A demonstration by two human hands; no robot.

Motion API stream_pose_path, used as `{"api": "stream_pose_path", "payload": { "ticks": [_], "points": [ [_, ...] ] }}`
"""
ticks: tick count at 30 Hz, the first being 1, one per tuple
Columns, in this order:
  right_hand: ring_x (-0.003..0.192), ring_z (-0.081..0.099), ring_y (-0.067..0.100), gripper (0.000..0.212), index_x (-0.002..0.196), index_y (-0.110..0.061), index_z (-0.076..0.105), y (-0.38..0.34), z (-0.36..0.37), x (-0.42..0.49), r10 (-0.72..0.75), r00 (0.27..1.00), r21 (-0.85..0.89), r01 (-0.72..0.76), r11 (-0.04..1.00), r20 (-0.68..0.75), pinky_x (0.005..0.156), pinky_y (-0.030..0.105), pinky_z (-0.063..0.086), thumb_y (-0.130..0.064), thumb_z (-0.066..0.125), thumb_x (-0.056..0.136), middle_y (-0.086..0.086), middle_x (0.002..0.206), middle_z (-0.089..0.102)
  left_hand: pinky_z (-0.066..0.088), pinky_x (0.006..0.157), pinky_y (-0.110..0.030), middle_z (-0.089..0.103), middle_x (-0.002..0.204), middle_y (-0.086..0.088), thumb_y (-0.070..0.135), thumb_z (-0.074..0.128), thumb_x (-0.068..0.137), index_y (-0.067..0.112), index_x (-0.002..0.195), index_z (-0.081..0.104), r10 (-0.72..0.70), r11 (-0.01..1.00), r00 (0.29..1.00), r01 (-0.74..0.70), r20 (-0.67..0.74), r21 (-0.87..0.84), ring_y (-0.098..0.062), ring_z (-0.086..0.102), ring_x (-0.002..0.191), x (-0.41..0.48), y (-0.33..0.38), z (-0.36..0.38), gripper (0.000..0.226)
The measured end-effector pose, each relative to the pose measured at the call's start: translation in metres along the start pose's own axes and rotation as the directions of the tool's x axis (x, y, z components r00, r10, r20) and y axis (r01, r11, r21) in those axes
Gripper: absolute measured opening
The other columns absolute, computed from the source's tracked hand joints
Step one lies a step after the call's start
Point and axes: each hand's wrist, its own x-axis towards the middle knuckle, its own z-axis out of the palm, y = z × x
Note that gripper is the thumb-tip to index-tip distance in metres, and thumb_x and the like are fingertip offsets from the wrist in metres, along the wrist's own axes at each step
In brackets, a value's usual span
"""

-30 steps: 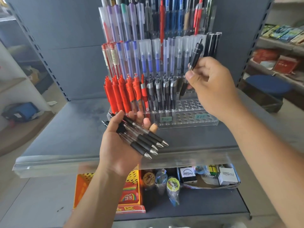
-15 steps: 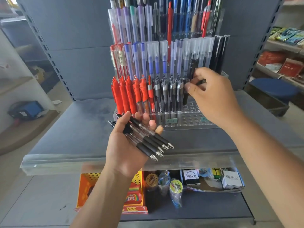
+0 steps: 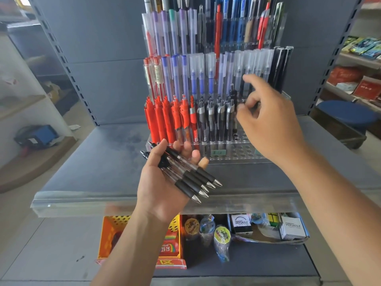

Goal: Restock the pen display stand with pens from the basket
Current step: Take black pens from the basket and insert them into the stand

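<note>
Pens with clear plastic barrels, black rubber grips and pointed silver metal tips (image 3: 185, 174) lie in a loose bundle across the person's left hand (image 3: 157, 189). The hand is palm up with its fingers curled under the pens, tips aimed near-right and black clickers poking out far-left. It hovers just in front of the clear acrylic tiered display stand (image 3: 237, 156), whose front step is drilled with round holes, open ones showing on the right.

In the stand's lowest row, glossy red pens (image 3: 160, 118) fill the left side, with black pens with grey metal clips (image 3: 214, 116) beside them. The rightmost black pen (image 3: 233, 98) sits a little higher than its neighbours.

The right hand (image 3: 270, 124) is just right of that pen — fingers loose and spread, forefinger lifted, gripping nothing that I can see, though it is somewhat blurred.

Behind, frosted-cap pens with blue ink (image 3: 195, 75) and, higher, purple-capped pens (image 3: 181, 27) rise in steps.

The stand sits on a matte grey-blue metal shelf (image 3: 92, 162) with a clear plastic strip (image 3: 82, 200) along its near edge. On the shelf below are small white boxes printed VERSATILE (image 3: 292, 228).
</note>
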Motion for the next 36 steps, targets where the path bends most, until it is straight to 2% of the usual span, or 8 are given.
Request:
{"api": "stream_pose_path", "payload": {
  "ticks": [4, 7, 10, 12, 19, 28, 32, 36],
  "points": [
    [0.059, 0.055, 0.009, 0.031, 0.127, -0.019, 0.060, -0.034, -0.003, -0.005, -0.090, 0.992, 0.085, 0.098, 0.992, -0.091, 0.060, 0.033, 0.049, -0.014, 0.054, 0.097, -0.005, 0.077, 0.062, 0.053, 0.098, -0.049, 0.073, 0.113, -0.009, 0.045, 0.060, 0.094, 0.009, 0.102, 0.069, -0.003, 1.000, 1.000, 0.003, 0.001, -0.026, -0.029, 0.073, 0.095, -0.001, 0.002, 0.002, 0.037],
    [0.049, 0.056, 0.001, 0.021, 0.117, -0.021, 0.066, -0.064, 0.008, -0.016, -0.141, 0.975, 0.155, 0.115, 0.981, 0.169, 0.047, 0.019, 0.042, -0.020, 0.053, 0.100, -0.010, 0.079, 0.069, 0.049, 0.103, -0.049, 0.071, 0.124, -0.012, 0.048, 0.058, 0.094, 0.010, 0.116, 0.067, 0.005, 1.000, 0.999, -0.004, 0.031, -0.026, -0.030, 0.070, 0.110, -0.001, 0.002, 0.002, 0.045],
    [0.068, 0.057, -0.001, 0.021, 0.115, -0.026, 0.066, -0.081, 0.025, -0.030, -0.158, 0.897, 0.036, 0.157, 0.987, 0.414, 0.062, 0.023, 0.049, -0.029, 0.050, 0.102, -0.013, 0.095, 0.068, 0.055, 0.095, -0.047, 0.075, 0.112, -0.014, 0.049, 0.052, 0.097, 0.009, 0.100, 0.078, 0.006, 1.000, 0.999, -0.007, 0.049, 0.014, -0.030, 0.074, 0.100, -0.007, 0.002, 0.005, 0.047],
    [0.085, 0.060, 0.012, 0.021, 0.116, -0.026, 0.061, -0.086, 0.035, -0.035, -0.152, 0.857, -0.036, 0.195, 0.980, 0.492, 0.071, 0.033, 0.050, -0.032, 0.046, 0.103, -0.010, 0.099, 0.062, 0.057, 0.082, -0.043, 0.077, 0.104, -0.010, 0.048, 0.050, 0.098, 0.012, 0.089, 0.082, 0.020, 1.000, 0.999, -0.019, 0.028, -0.003, -0.027, 0.076, 0.091, -0.010, 0.001, 0.006, 0.049],
    [0.097, 0.061, 0.024, 0.028, 0.123, -0.020, 0.054, -0.093, 0.042, -0.034, -0.080, 0.805, -0.189, 0.233, 0.954, 0.588, 0.068, 0.035, 0.036, -0.038, 0.041, 0.106, -0.003, 0.105, 0.053, 0.058, 0.051, -0.034, 0.073, 0.070, -0.007, 0.039, 0.052, 0.101, 0.009, 0.080, 0.077, 0.048, 0.997, 0.998, -0.050, -0.031, -0.051, -0.022, 0.073, 0.059, -0.011, -0.001, 0.009, 0.044],
    [0.098, 0.062, 0.025, 0.019, 0.120, -0.019, 0.056, -0.101, 0.039, -0.035, 0.022, 0.792, -0.227, 0.148, 0.963, 0.610, 0.072, 0.036, 0.040, -0.024, 0.053, 0.102, 0.000, 0.113, 0.058, 0.057, 0.079, -0.040, 0.076, 0.098, -0.003, 0.044, 0.057, 0.096, 0.018, 0.083, 0.081, 0.053, 0.998, 0.998, -0.052, -0.044, 0.031, -0.022, 0.075, 0.086, -0.007, 0.002, 0.001, 0.038],
    [0.086, 0.062, 0.024, 0.014, 0.113, -0.018, 0.054, -0.099, 0.036, -0.036, -0.035, 0.813, -0.244, 0.215, 0.945, 0.582, 0.066, 0.036, 0.038, -0.027, 0.049, 0.103, -0.001, 0.100, 0.063, 0.058, 0.074, -0.039, 0.077, 0.096, -0.005, 0.045, 0.055, 0.096, 0.017, 0.082, 0.081, 0.059, 0.997, 0.998, -0.059, -0.004, 0.044, -0.023, 0.076, 0.084, -0.007, 0.001, 0.002, 0.041],
    [0.064, 0.054, 0.016, 0.019, 0.115, -0.016, 0.052, -0.091, 0.025, -0.028, -0.037, 0.827, -0.204, 0.182, 0.962, 0.561, 0.056, 0.033, 0.037, -0.028, 0.043, 0.104, -0.005, 0.078, 0.056, 0.052, 0.090, -0.047, 0.076, 0.091, -0.007, 0.044, 0.051, 0.099, 0.012, 0.085, 0.078, 0.044, 0.997, 0.998, -0.047, 0.041, 0.064, -0.024, 0.075, 0.085, -0.008, 0.001, 0.003, 0.044]
  ]
}}
